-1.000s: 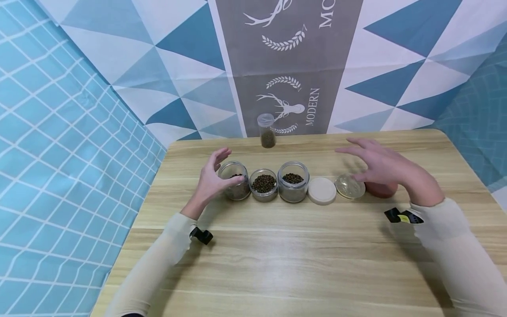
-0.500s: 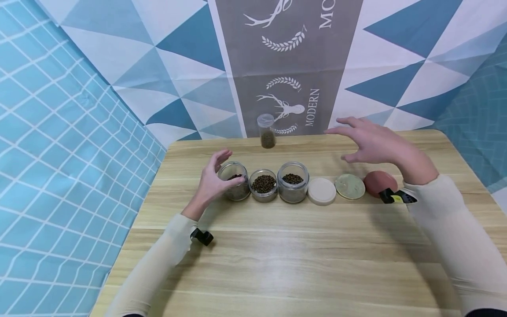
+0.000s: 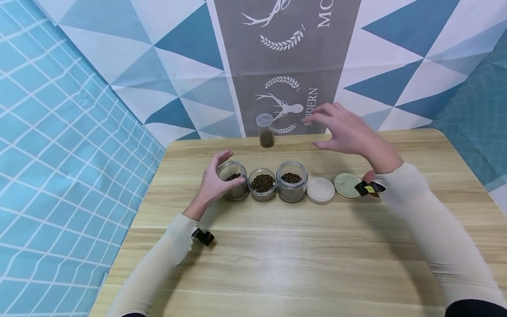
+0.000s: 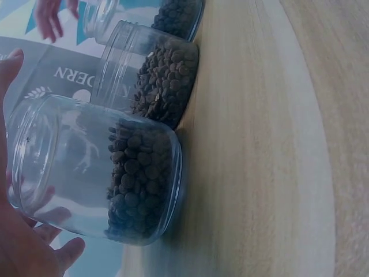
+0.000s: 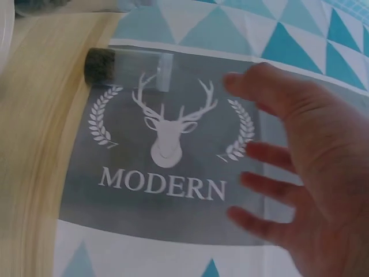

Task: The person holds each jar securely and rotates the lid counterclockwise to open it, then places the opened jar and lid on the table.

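My left hand (image 3: 214, 180) curves round the leftmost glass jar (image 4: 138, 167), thumb on the near side and fingers behind. Whether every finger touches the glass is unclear. Dark brown pellets lie in the jar's lower part. Beside it stand a shorter jar (image 3: 263, 183) and a taller one (image 3: 292, 181), both lidless with similar pellets. My right hand (image 3: 344, 127) hovers over the table's far right half, fingers spread, holding nothing. Nearest to its fingertips is a slim clear bottle (image 5: 124, 68) with dark grains at the bottom and a pale translucent cap.
Right of the jars lie a white lid (image 3: 320, 190) and a greenish-gold lid (image 3: 347, 185). A reddish lid (image 3: 369, 177) is mostly hidden by my right wrist. A patterned cloth (image 3: 190, 66) rises behind the wooden table (image 3: 253, 259).
My right hand has risen off the lids and moved left and back, toward the slim bottle. My left hand has stayed round the leftmost jar.
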`<action>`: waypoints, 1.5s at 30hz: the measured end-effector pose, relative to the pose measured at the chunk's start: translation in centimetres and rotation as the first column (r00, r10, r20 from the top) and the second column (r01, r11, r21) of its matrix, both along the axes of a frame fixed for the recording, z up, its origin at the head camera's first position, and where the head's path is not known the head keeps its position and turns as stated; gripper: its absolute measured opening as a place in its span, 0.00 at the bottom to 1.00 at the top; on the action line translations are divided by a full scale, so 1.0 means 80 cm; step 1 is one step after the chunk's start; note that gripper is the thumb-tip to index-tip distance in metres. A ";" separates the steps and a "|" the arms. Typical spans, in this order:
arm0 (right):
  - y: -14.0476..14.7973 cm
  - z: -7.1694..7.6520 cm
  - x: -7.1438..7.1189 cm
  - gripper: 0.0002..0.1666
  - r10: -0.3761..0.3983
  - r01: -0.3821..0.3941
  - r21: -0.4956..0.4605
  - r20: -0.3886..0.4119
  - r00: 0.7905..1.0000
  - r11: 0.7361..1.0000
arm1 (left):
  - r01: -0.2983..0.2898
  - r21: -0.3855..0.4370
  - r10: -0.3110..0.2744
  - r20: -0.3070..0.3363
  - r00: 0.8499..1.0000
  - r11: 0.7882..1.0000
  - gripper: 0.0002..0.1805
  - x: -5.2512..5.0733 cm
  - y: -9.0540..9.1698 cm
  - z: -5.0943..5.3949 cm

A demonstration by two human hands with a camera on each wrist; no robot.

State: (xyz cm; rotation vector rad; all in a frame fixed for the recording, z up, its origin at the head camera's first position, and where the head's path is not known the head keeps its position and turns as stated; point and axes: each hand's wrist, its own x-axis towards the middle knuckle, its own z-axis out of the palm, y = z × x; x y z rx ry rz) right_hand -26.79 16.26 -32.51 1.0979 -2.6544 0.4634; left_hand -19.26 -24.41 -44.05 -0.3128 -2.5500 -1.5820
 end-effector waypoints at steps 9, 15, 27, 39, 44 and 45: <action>-0.034 -0.014 -0.036 0.34 0.079 -0.093 -0.032 -0.316 0.946 0.995 | -0.009 -0.003 0.009 0.007 1.000 1.000 0.55 0.001 -0.002 -0.002; -0.059 -0.013 -0.053 0.35 0.130 -0.126 0.033 -0.312 0.941 0.992 | -0.017 -0.003 0.017 0.020 1.000 1.000 0.56 0.004 -0.002 -0.002; -0.106 -0.014 -0.091 0.42 0.141 -0.097 0.244 -0.170 0.975 0.965 | -0.002 0.028 0.002 0.003 1.000 1.000 0.54 0.002 -0.001 -0.004; -0.134 -0.031 -0.115 0.48 0.161 -0.115 0.346 -0.108 0.981 0.931 | 0.004 0.022 -0.004 0.005 1.000 1.000 0.54 0.002 -0.002 -0.006; -0.143 -0.041 -0.121 0.54 0.157 -0.138 0.332 -0.029 0.987 0.933 | -0.002 0.018 0.002 -0.001 1.000 1.000 0.53 0.004 -0.006 -0.007; -0.145 -0.043 -0.122 0.56 0.154 -0.140 0.336 -0.015 0.988 0.931 | -0.005 0.016 0.005 0.000 1.000 1.000 0.53 0.005 -0.007 -0.007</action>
